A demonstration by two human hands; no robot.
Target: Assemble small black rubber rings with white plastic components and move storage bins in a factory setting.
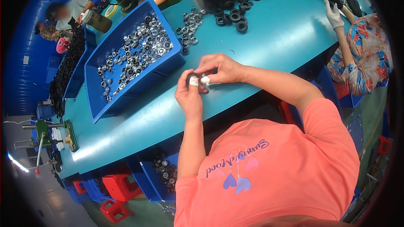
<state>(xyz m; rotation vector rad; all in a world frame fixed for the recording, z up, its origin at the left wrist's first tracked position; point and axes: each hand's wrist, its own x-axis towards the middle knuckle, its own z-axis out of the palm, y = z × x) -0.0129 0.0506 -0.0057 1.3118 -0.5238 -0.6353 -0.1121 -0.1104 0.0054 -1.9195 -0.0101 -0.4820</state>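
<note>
Over the near edge of the table, both hands meet at a small black ring (pixel 202 88), mostly covered by fingers. My left hand (pixel 188 94) is closed around its left side, the thumb lying across it. From the right, my right hand (pixel 224 69) pinches the same ring with thumb and fingers. White tape wraps both thumbs. Whether a metal part sits inside the ring is hidden. Just left of my hands, a blue bin (pixel 93 88) contains many shiny silver round parts (pixel 145 44). More silver parts (pixel 191 27) lie loose beside its far right corner.
Black rubber rings (pixel 235 17) are heaped on the far side of the turquoise table (pixel 269 38). A green hand press (pixel 44 132) stands at the left end. At right, a co-worker's gloved hand (pixel 334 17) shows. Red stools (pixel 120 187) and a lower bin (pixel 147 176) sit below.
</note>
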